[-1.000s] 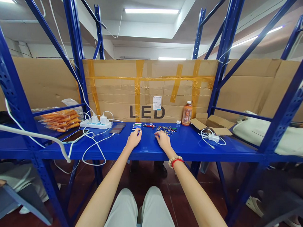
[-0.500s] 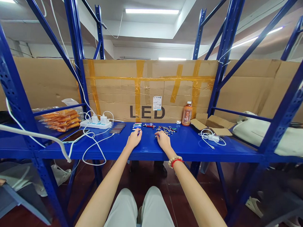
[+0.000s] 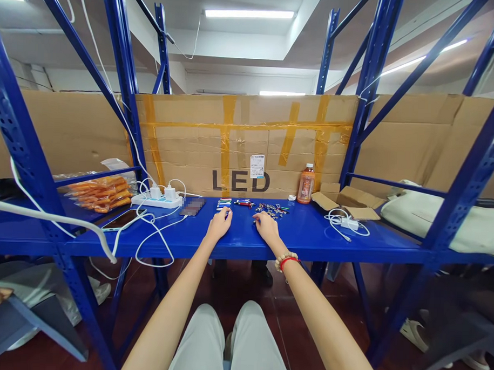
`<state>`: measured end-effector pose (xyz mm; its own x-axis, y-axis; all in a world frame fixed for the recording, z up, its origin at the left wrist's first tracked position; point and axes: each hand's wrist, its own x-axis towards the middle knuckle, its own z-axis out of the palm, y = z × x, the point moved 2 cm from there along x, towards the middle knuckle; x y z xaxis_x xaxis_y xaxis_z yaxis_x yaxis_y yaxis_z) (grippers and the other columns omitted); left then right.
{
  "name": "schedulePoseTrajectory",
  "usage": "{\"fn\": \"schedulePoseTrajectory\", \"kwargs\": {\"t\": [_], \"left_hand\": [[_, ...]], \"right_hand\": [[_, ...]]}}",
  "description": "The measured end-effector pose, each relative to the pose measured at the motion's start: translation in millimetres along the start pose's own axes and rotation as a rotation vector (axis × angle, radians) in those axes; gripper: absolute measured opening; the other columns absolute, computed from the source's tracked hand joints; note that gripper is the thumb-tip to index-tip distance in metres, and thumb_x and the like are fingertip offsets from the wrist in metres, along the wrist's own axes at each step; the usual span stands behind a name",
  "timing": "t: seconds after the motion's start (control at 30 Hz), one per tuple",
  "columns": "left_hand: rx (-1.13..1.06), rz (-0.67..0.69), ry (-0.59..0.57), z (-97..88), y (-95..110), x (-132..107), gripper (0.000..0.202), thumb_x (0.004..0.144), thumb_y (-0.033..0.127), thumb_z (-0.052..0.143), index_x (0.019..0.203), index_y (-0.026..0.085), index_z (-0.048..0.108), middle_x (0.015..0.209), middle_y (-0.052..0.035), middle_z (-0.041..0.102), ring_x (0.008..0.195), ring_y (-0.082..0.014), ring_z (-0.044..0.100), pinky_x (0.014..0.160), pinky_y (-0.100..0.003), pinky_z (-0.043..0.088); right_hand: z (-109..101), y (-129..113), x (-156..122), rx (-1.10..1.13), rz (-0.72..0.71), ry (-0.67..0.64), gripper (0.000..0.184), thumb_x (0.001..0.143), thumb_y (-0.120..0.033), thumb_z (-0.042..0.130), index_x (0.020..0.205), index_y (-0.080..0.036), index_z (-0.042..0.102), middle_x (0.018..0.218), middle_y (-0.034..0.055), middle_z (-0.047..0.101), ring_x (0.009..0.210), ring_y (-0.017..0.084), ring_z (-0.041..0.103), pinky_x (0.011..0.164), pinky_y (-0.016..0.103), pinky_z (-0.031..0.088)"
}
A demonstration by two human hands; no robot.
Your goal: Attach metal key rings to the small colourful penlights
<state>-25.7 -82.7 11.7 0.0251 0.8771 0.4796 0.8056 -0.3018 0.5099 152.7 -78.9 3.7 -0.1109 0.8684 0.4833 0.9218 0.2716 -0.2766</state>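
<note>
My left hand (image 3: 219, 224) rests on the blue shelf (image 3: 245, 240), fingers curled round a small item I cannot make out. My right hand (image 3: 265, 226), with a bead and red cord bracelet at the wrist, lies beside it with fingers curled, also on something small. Just beyond the fingertips lie rows of small coloured parts (image 3: 224, 203), a short red-and-blue group (image 3: 243, 203) and a loose heap of small metal pieces (image 3: 272, 209).
A taped cardboard sheet marked LED (image 3: 244, 144) backs the shelf. An orange drink bottle (image 3: 306, 184), an open cardboard box (image 3: 346, 202), a white charger cable (image 3: 345, 223), a power strip (image 3: 156, 201), a phone (image 3: 122, 219) and orange packets (image 3: 98, 193) also sit there. Blue uprights flank both sides.
Both hands have stayed in nearly the same spot on the shelf; the view has shifted slightly. A person's foot at the lower left has moved.
</note>
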Motion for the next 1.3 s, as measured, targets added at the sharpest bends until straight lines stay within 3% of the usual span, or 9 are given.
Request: {"fn": "schedulePoseTrajectory", "kwargs": {"t": [0.5, 0.67, 0.83, 1.0, 1.3], "left_hand": [[-0.009, 0.023, 0.007, -1.6, 3.0, -2.6, 0.024, 0.085, 0.036, 0.031, 0.096, 0.023, 0.049, 0.077, -0.0017, 0.061, 0.072, -0.0167, 0.057, 0.06, -0.024, 0.038], [-0.002, 0.004, -0.002, -1.0, 2.9, -2.7, 0.026, 0.085, 0.036, 0.032, 0.098, 0.023, 0.05, 0.078, -0.0023, 0.061, 0.073, -0.0167, 0.057, 0.062, -0.024, 0.039], [0.009, 0.01, 0.001, -0.3, 2.4, -1.9, 0.025, 0.086, 0.036, 0.032, 0.099, 0.024, 0.049, 0.076, -0.0016, 0.061, 0.072, -0.0168, 0.057, 0.062, -0.025, 0.039], [0.021, 0.007, 0.007, 0.3, 1.8, -0.5, 0.024, 0.086, 0.035, 0.032, 0.098, 0.023, 0.05, 0.078, -0.0019, 0.061, 0.073, -0.0165, 0.057, 0.063, -0.025, 0.04], [0.022, 0.018, 0.012, 2.4, 1.5, -1.3, 0.025, 0.086, 0.035, 0.032, 0.098, 0.023, 0.05, 0.078, -0.0023, 0.061, 0.075, -0.0174, 0.057, 0.064, -0.025, 0.04]], "right_hand": [[1.4, 0.3, 0.9, -0.029, 0.027, -0.022, 0.024, 0.084, -0.026, 0.04, 0.092, -0.023, 0.063, 0.097, 0.0029, 0.057, 0.086, 0.012, 0.054, 0.068, 0.019, 0.039], [0.4, -2.2, 0.3, -0.036, 0.035, -0.031, 0.034, 0.087, -0.036, 0.034, 0.086, -0.02, 0.064, 0.093, 0.005, 0.057, 0.082, 0.013, 0.054, 0.066, 0.019, 0.037], [1.6, -2.4, 0.7, -0.025, 0.006, -0.033, 0.032, 0.086, -0.04, 0.036, 0.09, -0.024, 0.063, 0.094, 0.0031, 0.057, 0.082, 0.012, 0.054, 0.065, 0.019, 0.037], [3.4, -0.6, 2.5, 0.011, 0.009, -0.047, 0.025, 0.08, -0.039, 0.046, 0.094, -0.026, 0.062, 0.095, 0.0007, 0.058, 0.085, 0.012, 0.054, 0.066, 0.019, 0.037], [3.7, 0.0, 3.2, 0.025, 0.054, -0.045, 0.022, 0.079, -0.032, 0.046, 0.09, -0.021, 0.063, 0.093, 0.0019, 0.059, 0.084, 0.011, 0.055, 0.068, 0.019, 0.038]]}}
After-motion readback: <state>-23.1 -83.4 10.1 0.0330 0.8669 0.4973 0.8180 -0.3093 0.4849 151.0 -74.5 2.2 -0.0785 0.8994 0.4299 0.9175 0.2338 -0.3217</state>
